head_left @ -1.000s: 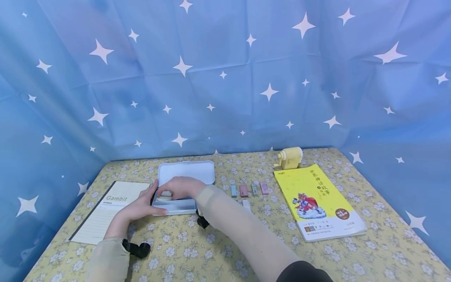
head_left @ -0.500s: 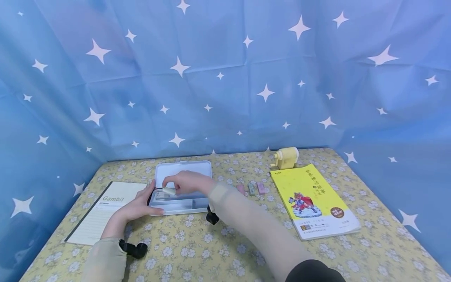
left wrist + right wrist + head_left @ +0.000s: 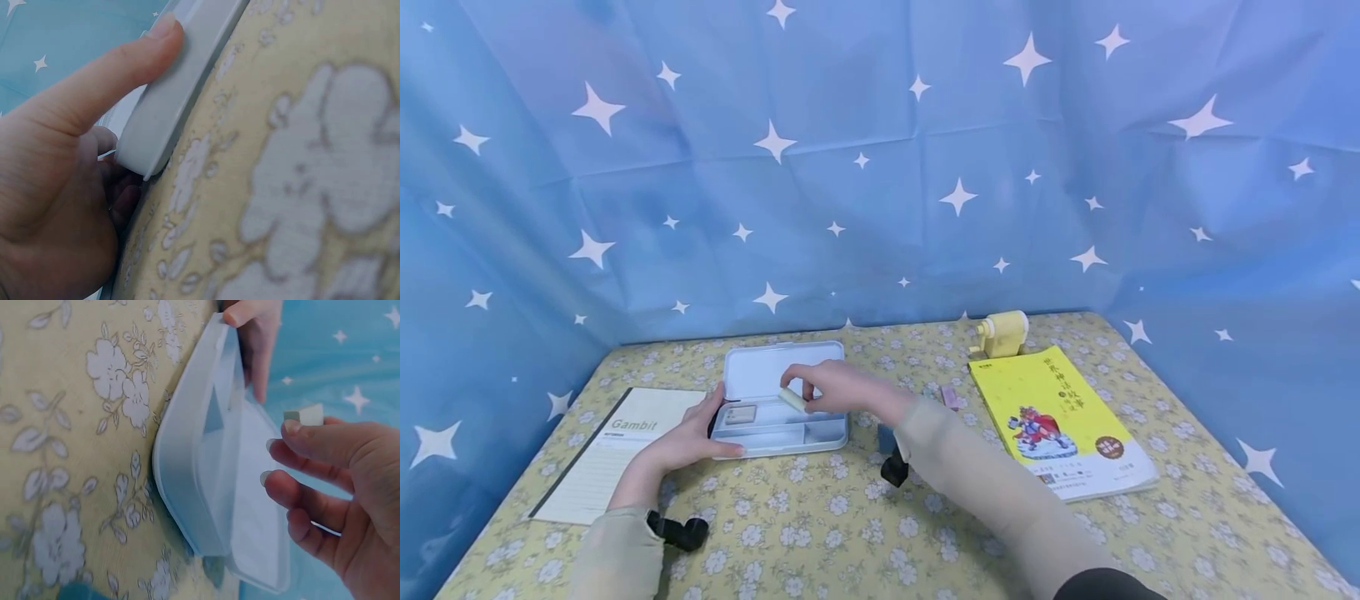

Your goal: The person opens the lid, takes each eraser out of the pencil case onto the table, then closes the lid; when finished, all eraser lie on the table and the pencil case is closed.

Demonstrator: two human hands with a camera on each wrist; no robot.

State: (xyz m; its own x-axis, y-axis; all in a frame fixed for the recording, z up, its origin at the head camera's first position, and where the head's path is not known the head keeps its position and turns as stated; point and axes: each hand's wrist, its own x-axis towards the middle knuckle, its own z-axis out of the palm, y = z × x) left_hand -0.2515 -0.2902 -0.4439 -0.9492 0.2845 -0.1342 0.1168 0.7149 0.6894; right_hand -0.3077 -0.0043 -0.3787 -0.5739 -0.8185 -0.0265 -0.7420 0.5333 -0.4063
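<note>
The right hand [image 3: 842, 390] pinches one pale eraser [image 3: 793, 400] between thumb and fingertips, holding it in the air above the open tin case [image 3: 790, 433]. The eraser's long axis slants from upper left to lower right in the head view, neither flat nor upright. The left hand [image 3: 688, 437] grips the case at its left end: its thumb [image 3: 119, 75] lies pressed along the near wall, with the fingers curled round the end. The case lies with its long axis running left to right across the counter [image 3: 820, 533], its lid [image 3: 775, 371] swung back toward the star-printed curtain. Inside it one small eraser [image 3: 741, 413] rests in the left compartment. On the counter lie one notebook [image 3: 610, 458] left of the case, one yellow book [image 3: 1060, 425] to the right, one yellow pencil sharpener [image 3: 997, 333] behind that book, and one pink eraser [image 3: 949, 397] beside the right forearm.
</note>
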